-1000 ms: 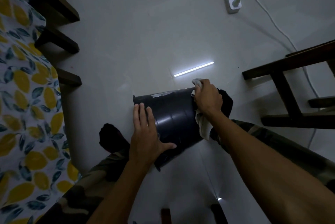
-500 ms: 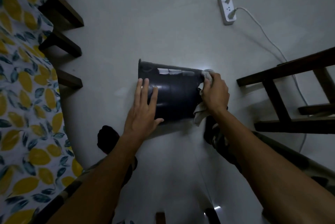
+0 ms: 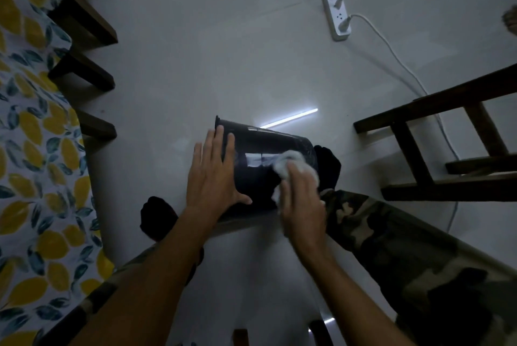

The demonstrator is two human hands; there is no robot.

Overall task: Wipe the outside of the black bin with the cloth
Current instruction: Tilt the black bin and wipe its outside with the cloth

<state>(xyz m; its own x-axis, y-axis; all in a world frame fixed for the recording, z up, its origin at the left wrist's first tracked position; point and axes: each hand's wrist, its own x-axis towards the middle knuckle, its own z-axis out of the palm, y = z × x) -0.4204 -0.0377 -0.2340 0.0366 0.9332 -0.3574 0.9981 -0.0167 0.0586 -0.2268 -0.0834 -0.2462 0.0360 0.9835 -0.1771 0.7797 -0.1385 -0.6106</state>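
The black bin lies on its side on the pale floor between my legs, its rim pointing left and its base to the right. My left hand rests flat on the bin's wall near the rim, fingers spread. My right hand presses a crumpled white cloth against the bin's upper side near the base. Part of the cloth is hidden under my fingers.
A bed with a lemon-print cover and dark wooden legs runs along the left. A dark wooden frame stands at the right. A white power strip with cables lies on the floor beyond. My camouflage trouser leg and black-socked feet flank the bin.
My right hand has slid the cloth from the bin's base end onto its upper side. The bin has shifted nearer to me, and my left hand stays near the rim.
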